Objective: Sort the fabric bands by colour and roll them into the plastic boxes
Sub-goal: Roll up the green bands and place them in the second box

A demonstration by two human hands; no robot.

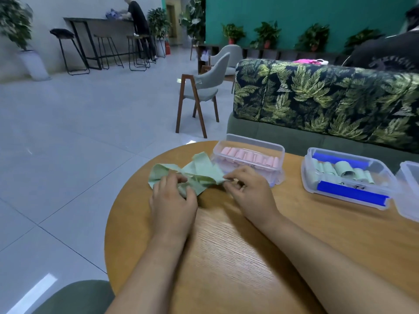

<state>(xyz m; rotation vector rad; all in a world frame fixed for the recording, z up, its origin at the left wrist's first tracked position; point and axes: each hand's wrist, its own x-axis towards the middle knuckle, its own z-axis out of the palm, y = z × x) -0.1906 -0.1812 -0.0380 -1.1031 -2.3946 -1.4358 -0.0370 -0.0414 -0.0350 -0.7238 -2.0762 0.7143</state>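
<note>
A loose tangle of pale green fabric bands (199, 172) lies on the round wooden table (226, 245). My left hand (173, 200) grips the left part of the tangle, fingers curled into the cloth. My right hand (247, 189) pinches the right end of a green band between thumb and fingers. Behind them a clear plastic box (277, 148) holds a row of rolled pink bands (249, 157). To the right, a clear box with blue clips (353, 194) holds rolled green bands (342, 171).
A third clear box (408, 200) is cut off at the right edge. A leaf-patterned sofa (317, 100) stands behind the table, with a person seated beyond it. A grey chair (204, 87) stands on the tiled floor. The table edge curves close on the left.
</note>
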